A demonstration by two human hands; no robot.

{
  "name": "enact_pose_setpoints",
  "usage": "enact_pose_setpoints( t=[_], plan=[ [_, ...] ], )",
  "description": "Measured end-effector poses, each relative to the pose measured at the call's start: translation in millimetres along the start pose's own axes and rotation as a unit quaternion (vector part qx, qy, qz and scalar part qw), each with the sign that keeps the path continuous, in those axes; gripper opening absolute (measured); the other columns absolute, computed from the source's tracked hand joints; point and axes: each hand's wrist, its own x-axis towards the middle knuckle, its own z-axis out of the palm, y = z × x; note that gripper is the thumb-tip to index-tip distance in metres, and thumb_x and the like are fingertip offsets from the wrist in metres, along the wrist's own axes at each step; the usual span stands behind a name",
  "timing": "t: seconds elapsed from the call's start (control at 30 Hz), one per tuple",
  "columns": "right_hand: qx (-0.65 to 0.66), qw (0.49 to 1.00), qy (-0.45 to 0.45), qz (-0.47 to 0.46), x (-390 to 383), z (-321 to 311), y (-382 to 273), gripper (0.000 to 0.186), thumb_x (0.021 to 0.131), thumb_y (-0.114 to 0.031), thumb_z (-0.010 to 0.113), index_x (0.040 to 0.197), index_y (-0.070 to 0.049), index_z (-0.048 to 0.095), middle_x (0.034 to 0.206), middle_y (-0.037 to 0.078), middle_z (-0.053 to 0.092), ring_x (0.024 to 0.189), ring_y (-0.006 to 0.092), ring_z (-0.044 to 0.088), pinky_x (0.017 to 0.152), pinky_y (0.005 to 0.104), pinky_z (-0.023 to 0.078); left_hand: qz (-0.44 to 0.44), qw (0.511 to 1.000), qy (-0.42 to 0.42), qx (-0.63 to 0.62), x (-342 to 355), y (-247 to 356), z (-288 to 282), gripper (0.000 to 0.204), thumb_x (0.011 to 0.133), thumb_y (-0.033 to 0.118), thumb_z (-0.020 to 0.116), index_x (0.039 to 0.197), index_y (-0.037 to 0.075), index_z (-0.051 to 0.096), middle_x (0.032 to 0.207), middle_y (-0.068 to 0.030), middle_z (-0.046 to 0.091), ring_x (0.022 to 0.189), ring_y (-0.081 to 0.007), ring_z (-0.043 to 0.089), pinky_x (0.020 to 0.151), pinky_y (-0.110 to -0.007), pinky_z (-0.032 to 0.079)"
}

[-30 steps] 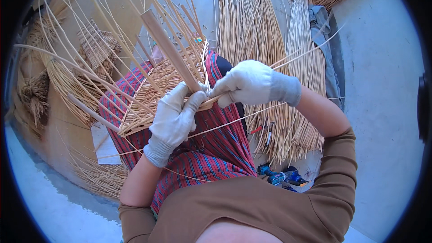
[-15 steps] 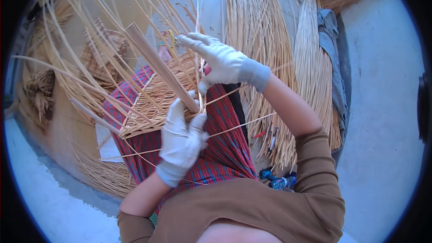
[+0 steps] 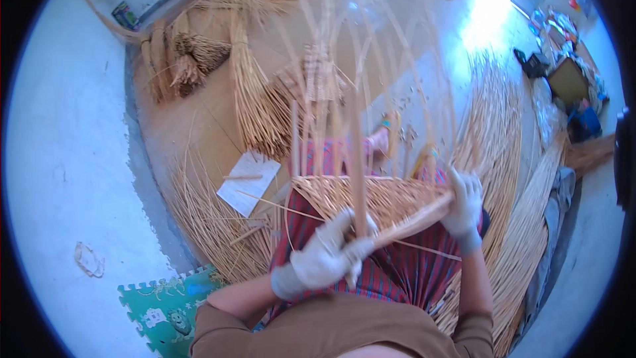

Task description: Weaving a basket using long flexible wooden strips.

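A woven wicker basket base [image 3: 397, 202] lies across my lap, over a red-and-blue striped cloth [image 3: 411, 272]. Long thin canes, blurred by motion, rise from its edges, and a thicker stick [image 3: 358, 159] stands up at its near corner. My left hand [image 3: 324, 252], in a white glove, is closed around that corner at the foot of the stick. On the right side my right hand [image 3: 465, 202], gloved too, grips the basket's edge, its thumb and palm against the rim. A loose cane sticks out to the right below the base.
Long bundles of cane [image 3: 490, 132] lie on the right, others [image 3: 248, 93] at the back left. A white sheet [image 3: 248, 182] lies left of my knees, near scattered canes [image 3: 218, 219]. A green foam mat [image 3: 169, 311] is at the lower left. Assorted items [image 3: 563, 59] pile up far right.
The view has swung left. The basket base has turned, and its thick stick now stands nearly upright. My right hand has gone from the near corner to the right edge; my left stays at the stick's foot.
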Motion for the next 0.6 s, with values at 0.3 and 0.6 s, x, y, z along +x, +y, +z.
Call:
enact_pose_setpoints(
  t=[0.3, 0.6],
  plan=[
    [-0.11, 0.98, 0.108, 0.124, -116, -11, -46, 0.034, 0.077, -0.022, 0.075, 0.11, -0.016, 0.069, 0.094, 0.006, 0.055, 0.094, 0.0312, 0.057, 0.087, 0.0459, 0.044, 0.018, 0.978, -0.19, 0.086, 14, -28, -30, 0.015, 0.105, 0.01, 0.058, 0.114, 0.006, 0.047, 0.084, -0.0051, 0.058, 0.072, -0.0133, 0.068, 0.063, -0.029, 0.056],
    [-0.132, 0.971, -0.083, 0.183, -65, 93, -61, 0.053, 0.062, -0.023, 0.086, 0.112, -0.021, 0.07, 0.1, 0.006, 0.06, 0.101, 0.0315, 0.057, 0.091, 0.0469, 0.044, -0.055, 0.994, -0.086, 0.048, 143, -103, -166, 0.023, 0.102, -0.002, 0.052, 0.121, 0.008, 0.042, 0.104, -0.0085, 0.056, 0.09, -0.0243, 0.07, 0.086, -0.04, 0.064]
  ],
)
